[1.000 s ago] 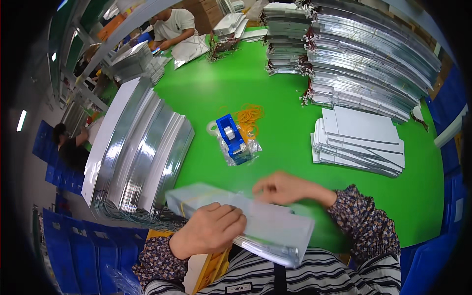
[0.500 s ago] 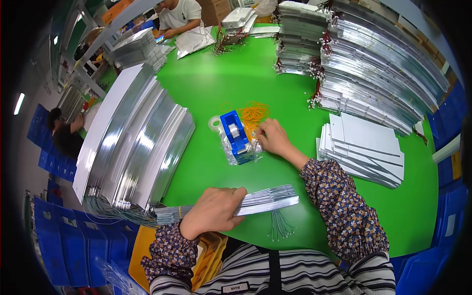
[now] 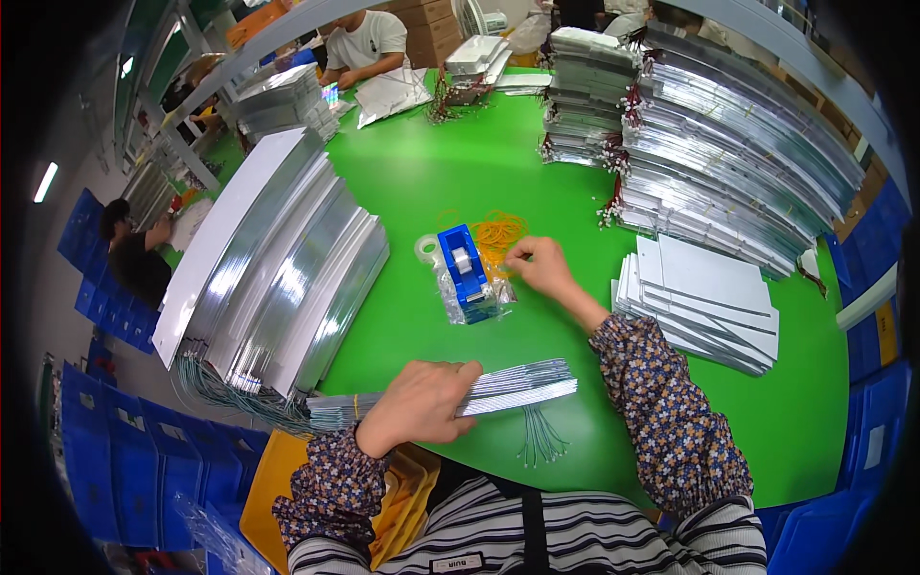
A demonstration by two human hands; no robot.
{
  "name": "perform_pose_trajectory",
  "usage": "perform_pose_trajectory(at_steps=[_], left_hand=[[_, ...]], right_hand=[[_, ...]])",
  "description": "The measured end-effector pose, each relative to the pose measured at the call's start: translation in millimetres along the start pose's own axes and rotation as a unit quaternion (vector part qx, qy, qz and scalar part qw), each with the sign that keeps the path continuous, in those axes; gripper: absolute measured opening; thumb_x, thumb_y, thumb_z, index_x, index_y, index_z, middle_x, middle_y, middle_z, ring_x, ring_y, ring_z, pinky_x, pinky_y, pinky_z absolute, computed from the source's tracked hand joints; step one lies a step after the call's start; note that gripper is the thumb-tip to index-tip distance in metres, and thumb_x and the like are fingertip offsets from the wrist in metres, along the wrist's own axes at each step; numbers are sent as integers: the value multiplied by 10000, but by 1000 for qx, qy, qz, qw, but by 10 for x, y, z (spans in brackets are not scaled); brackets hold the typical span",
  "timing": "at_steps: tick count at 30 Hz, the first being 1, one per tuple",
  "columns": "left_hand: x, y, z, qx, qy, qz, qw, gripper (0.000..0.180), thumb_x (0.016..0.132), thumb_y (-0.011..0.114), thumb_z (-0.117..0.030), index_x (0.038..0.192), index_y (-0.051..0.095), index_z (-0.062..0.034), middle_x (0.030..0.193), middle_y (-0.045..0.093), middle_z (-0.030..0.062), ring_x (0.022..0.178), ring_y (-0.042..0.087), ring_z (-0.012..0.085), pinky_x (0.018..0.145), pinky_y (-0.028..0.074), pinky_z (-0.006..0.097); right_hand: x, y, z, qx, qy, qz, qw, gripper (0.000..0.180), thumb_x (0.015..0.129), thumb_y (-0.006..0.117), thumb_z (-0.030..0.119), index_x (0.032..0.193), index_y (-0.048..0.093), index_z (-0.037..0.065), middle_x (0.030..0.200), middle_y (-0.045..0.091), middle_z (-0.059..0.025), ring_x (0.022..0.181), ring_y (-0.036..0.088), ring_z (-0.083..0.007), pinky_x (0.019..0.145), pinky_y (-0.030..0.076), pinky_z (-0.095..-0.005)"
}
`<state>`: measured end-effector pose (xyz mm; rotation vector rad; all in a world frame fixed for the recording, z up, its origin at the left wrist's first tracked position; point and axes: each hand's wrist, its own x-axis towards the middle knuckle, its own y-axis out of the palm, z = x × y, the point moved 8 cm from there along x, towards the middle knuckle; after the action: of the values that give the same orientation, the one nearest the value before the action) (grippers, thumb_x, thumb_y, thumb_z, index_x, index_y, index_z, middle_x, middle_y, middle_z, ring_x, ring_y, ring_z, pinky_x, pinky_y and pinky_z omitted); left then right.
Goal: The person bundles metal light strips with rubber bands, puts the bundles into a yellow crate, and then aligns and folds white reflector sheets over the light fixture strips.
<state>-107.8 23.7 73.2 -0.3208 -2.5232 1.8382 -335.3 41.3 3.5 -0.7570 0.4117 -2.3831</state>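
Observation:
My left hand (image 3: 419, 402) is wrapped over a bundle of thin silver metal strips (image 3: 522, 385), which lies crosswise near the front edge of the table. A yellow rubber band (image 3: 356, 406) circles the bundle's left end. Thin grey-green wires (image 3: 542, 439) with pale tips hang from its right part. Farther up, my right hand (image 3: 542, 265) has thumb and fingers pinched together; what sits between them, if anything, is too small to make out. Its fingertips are beside a loose pile of yellow rubber bands (image 3: 500, 233) and right of a blue tape dispenser (image 3: 464, 261).
A tall stack of silver strips (image 3: 278, 268) with wires stands at the left. White panels (image 3: 709, 292) lie at the right, below large wired stacks (image 3: 738, 144). A tape roll (image 3: 425, 249) touches the dispenser area. A co-worker (image 3: 369, 48) sits across the green table (image 3: 412, 163).
My right fingertips have drawn slightly up and away from the clear plastic beside the dispenser. My left hand keeps its hold on the strips. The whole view has shifted a little.

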Motion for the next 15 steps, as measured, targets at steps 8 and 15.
perform_pose_trajectory(at_steps=[8, 15], left_hand=[[6, -52, -8, -33, -10, -7, 999, 495, 622, 735, -216, 1015, 494, -38, 865, 585, 183, 844, 560, 366, 705, 421, 428], [39, -74, -19, -23, 19, -35, 999, 515, 608, 736, -196, 1032, 487, -44, 869, 585, 171, 834, 559, 364, 704, 422, 423]], right_hand=[[-630, -477, 63, 348, 263, 27, 900, 153, 828, 573, 71, 959, 613, 3, 742, 653, -61, 660, 630, -137, 524, 458, -239], [-1045, -1052, 713, 388, 236, 109, 884, 376, 827, 597, 76, 1194, 539, 23, 993, 662, -121, 620, 623, -131, 509, 454, -221]])
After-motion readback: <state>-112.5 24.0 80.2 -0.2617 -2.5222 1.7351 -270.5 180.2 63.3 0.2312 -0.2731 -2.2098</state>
